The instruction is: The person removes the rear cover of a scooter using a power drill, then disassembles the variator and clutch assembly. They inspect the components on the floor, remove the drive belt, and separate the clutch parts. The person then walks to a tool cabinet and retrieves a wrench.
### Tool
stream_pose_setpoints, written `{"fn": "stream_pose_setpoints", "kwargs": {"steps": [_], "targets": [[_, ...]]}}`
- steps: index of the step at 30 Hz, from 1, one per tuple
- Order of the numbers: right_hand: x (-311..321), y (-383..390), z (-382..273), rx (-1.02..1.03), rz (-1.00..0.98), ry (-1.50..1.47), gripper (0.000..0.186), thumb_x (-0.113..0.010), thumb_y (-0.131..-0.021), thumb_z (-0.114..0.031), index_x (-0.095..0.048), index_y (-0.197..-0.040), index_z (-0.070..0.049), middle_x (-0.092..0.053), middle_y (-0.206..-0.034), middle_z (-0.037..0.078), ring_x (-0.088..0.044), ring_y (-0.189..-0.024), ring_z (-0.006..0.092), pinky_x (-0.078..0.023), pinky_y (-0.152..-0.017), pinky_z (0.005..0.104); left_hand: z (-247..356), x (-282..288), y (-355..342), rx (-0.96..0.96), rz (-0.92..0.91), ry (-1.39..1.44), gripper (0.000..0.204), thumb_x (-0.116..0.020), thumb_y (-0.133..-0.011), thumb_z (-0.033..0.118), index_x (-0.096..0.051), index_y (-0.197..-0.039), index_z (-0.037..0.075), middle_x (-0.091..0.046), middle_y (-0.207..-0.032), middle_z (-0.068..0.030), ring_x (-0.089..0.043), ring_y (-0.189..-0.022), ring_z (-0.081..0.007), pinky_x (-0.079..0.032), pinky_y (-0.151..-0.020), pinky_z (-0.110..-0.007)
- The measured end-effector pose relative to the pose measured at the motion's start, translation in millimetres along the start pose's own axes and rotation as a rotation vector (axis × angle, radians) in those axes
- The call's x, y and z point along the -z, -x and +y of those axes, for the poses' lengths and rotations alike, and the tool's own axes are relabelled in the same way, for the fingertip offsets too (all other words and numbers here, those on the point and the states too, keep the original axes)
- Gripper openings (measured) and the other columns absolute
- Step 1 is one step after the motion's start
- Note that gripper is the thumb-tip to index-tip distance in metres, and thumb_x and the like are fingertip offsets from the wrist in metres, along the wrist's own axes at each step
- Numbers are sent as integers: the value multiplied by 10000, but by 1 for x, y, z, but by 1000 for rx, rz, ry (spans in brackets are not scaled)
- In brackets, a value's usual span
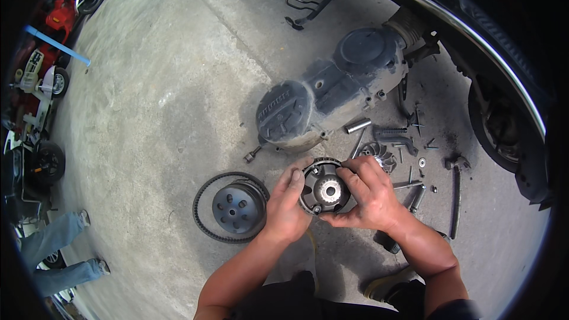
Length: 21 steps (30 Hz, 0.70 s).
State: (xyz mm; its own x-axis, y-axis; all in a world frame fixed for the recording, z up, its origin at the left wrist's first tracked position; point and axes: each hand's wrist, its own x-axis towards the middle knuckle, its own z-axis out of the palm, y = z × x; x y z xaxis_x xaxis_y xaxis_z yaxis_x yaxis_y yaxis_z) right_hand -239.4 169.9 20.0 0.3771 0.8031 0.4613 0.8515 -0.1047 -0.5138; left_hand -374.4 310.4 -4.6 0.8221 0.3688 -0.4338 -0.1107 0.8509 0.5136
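My left hand and my right hand grip a round dark metal pulley part with a pale splined centre, from opposite sides. To its left on the floor lies a dark perforated drum inside a toothed belt. Just beyond my hands is a grimy dark engine casing. A finned fan plate lies behind my right hand, among bolts, a washer, a shiny socket and other small metal parts. A hammer-like tool lies further right.
A scooter body with a wheel stands along the right, a stand bar at the top. At the left are red scooters, a blue pole and a person's jean-clad legs. Concrete floor lies between.
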Motion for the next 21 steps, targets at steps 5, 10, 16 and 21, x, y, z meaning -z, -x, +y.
{"fn": "stream_pose_setpoints", "kwargs": {"steps": [5, 10, 16, 21], "targets": [[2, -1, 0, -4, -17, -7, 741, -957, -523, -362, -701, -1080, 54, -650, -1073, 187, -656, -935, 357, -580, -766, 442, 1, 0, 0, -5, -25, 9, 343, -456, -1119, 207, -504, -1402, 21, -639, -1301, -140, -632, -1224, -262, -512, -1070, -428], [1, -1, 0, 30, 9, 29, 767, -954, -533, -382, -681, -1102, 53, -648, -1069, 189, -645, -892, 358, -562, -761, 456, -1, 0, -1, -26, 1, -8, 344, -454, -1117, 206, -506, -1404, 23, -632, -1309, -137, -630, -1225, -262, -514, -1067, -425], [-4, 1, 1, 6, 33, -40, 742, -946, -516, -346, -690, -1083, 59, -640, -1096, 197, -651, -950, 357, -565, -797, 443, -3, 5, -2, -7, -10, 10, 357, -453, -1113, 213, -503, -1415, 30, -625, -1322, -146, -621, -1243, -269, -513, -1068, -430], [1, 5, 9, 1, 68, -135, 772, -965, -516, -321, -676, -1119, 64, -642, -1108, 205, -656, -941, 348, -562, -799, 431, -3, 6, -4, -17, -4, 48, 390, -464, -1106, 218, -488, -1437, 13, -620, -1350, -159, -620, -1255, -275, -501, -1083, -434]]}}
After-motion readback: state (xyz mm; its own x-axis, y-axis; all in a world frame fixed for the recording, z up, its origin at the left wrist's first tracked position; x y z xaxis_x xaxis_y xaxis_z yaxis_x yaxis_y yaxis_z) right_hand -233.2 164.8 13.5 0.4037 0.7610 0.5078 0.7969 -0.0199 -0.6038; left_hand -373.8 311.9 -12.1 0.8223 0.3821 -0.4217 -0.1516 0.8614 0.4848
